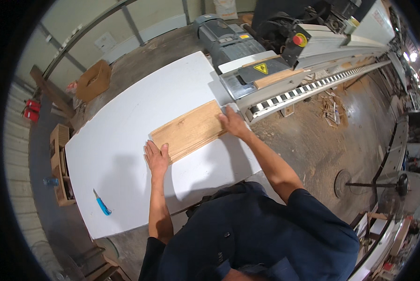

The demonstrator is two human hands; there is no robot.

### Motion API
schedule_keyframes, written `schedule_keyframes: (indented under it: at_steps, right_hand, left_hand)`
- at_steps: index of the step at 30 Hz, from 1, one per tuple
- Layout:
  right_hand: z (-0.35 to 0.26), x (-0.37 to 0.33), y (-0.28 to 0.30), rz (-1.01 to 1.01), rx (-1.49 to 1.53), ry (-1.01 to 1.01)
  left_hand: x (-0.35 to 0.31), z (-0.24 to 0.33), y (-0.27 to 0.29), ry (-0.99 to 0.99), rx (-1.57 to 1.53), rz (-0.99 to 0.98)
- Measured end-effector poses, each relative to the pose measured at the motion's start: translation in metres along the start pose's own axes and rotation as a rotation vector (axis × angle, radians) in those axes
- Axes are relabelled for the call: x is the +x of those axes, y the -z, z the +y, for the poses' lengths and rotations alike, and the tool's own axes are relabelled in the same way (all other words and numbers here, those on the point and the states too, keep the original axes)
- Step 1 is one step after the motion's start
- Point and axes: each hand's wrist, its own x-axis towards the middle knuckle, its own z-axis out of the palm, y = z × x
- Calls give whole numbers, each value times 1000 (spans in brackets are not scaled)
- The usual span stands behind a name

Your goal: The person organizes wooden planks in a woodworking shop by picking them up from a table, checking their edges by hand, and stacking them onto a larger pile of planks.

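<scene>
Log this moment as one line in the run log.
Left hand: at left end of wooden piece; right hand: at its right end; wooden piece: on white table; blue-handled tool: on table, untouched

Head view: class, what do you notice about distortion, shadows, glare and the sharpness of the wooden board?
In the head view, the ribbed wall bends along the left rim and the corners go black; in the head view, soft shadows fall on the white table; in the head view, lamps glare at the right; in the head view, the wooden board looks fairly sharp.
</scene>
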Motion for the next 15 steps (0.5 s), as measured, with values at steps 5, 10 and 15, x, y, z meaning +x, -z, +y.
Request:
schedule_keyframes:
  at_steps: [5,10,15]
  right_hand:
    - [-2,-10,21,175,374,-96]
    - [-9,34,32,239,1317,-679]
    - [-19,57,37,155,1533,-824]
  left_hand:
    - [-29,-41,1,46,-227,191]
    - [-51,-1,14,-67,-283,403]
    - [-62,52,21,-192,-345,363]
